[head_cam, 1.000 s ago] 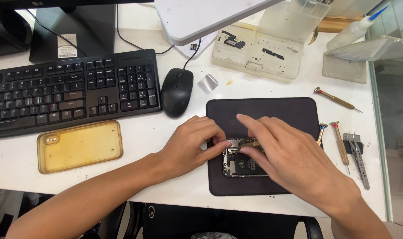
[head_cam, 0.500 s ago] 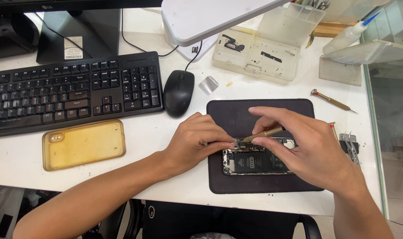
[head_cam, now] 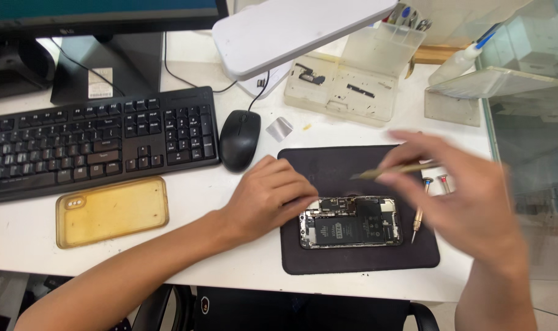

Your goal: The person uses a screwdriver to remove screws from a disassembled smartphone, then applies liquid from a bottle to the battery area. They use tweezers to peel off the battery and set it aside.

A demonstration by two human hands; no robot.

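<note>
monitor screen (head_cam: pixel 101 7): top left, teal | white label (head_cam: pixel 100 83): rectangular, on black stand (head_cam: pixel 101 70)

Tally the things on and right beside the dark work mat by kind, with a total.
Opened phone with exposed battery and boards: 1
Thin brass-coloured tool held in the right hand: 1
Small screwdrivers lying at the mat's right edge: 2
Dark rectangular work mat: 1
Total: 5

Keyboard (head_cam: pixel 95 144), mouse (head_cam: pixel 239 140), yellow case (head_cam: pixel 112 211)
</note>
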